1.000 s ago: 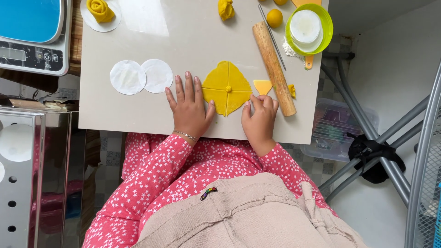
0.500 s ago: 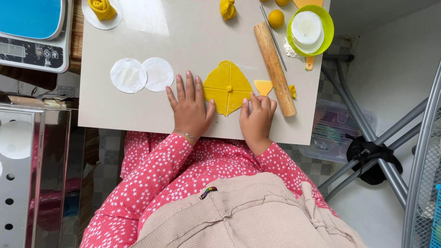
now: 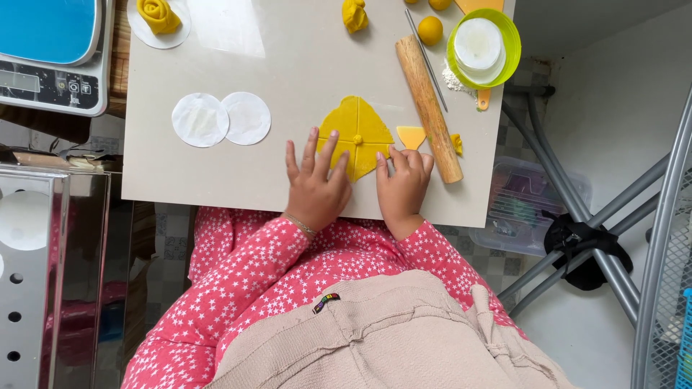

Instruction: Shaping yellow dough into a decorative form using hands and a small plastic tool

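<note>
Nearest the camera, a beige apron and pink star-print sleeves hide the person's lap and the near edge of the board [image 3: 216,180]. The left hand [image 3: 316,189] lies palm down with fingers spread, its fingertips resting on the lower left part of the yellow dough sheet [image 3: 358,133]; it grips nothing. The right hand [image 3: 402,184] is loosely curled, its fingertips at the sheet's lower right edge; whether they pinch the dough or only press on it cannot be told, since the fingers cover that spot. The dough sheet lies flat on the board between the two hands, scored into quarters with a small ball at its centre, and its near corner is hidden under the fingers.

Just right of it sits a small dough offcut [image 3: 411,136], and beside that a wooden rolling pin [image 3: 429,108] lies slanted, a dough scrap [image 3: 456,143] at its far side. Left of the sheet, two white paper rounds [image 3: 220,119] overlap slightly.

Farther off are a dough rose [image 3: 158,16] on a paper round, a dough lump [image 3: 355,14] cut off by the frame's top, a dough ball [image 3: 430,30], a thin metal rod [image 3: 427,61] and a green bowl [image 3: 512,43] holding white rounds. A kitchen scale [image 3: 50,57] is cut off at the left.
</note>
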